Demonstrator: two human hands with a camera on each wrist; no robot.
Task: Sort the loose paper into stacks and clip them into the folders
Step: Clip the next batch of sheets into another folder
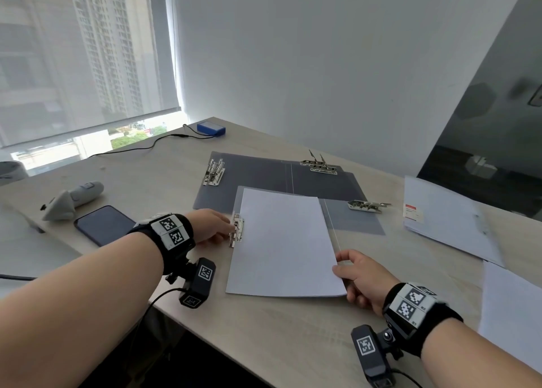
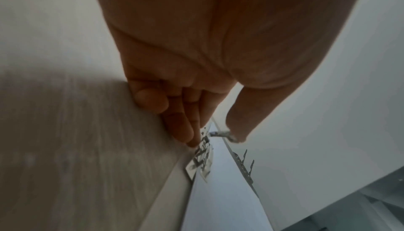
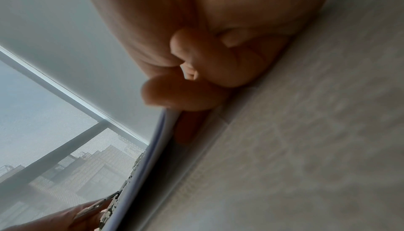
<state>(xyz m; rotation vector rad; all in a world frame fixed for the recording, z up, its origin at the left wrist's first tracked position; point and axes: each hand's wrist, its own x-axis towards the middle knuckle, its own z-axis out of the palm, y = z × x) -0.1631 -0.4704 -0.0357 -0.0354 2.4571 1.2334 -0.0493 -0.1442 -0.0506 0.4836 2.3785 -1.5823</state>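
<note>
- Paper stack [image 1: 284,244] lying flat in open folder [image 1: 356,217] near table edge, left side at metal clip [image 1: 237,229].
- Right hand [image 1: 362,279] pinching right corner; best keeping edges square.
- Left hand [image 1: 212,226] gripping clip lever; best pressing down firmly.

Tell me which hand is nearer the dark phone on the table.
Left. The left hand works the metal clip just right of the phone; the right hand pinches the paper stack beyond it.

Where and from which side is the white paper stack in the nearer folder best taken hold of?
Take the paper stack at its free right edge, coming from the right, where the right hand pinches it. The left edge sits at the metal clip under the left hand.
</note>
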